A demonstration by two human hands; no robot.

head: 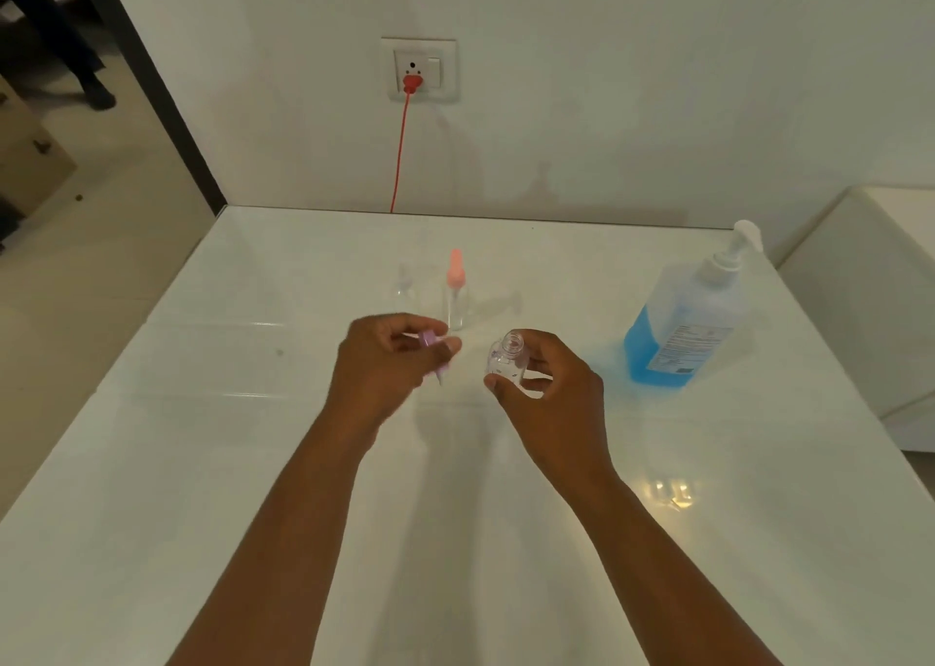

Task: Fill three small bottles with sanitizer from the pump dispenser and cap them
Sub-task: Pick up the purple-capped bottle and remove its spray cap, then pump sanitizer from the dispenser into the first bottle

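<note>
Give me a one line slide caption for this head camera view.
Left hand holds a purple cap; right hand grips an open clear small bottle.

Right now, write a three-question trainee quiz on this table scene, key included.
1. True or false: the bottle in the right hand has its cap on.
2. What does the left hand hold? A) purple cap B) pump dispenser C) red plug
3. Fill in: the liquid in the dispenser is ____.

Key: 1 false, its neck is open. 2 A, the purple cap. 3 blue.
</note>
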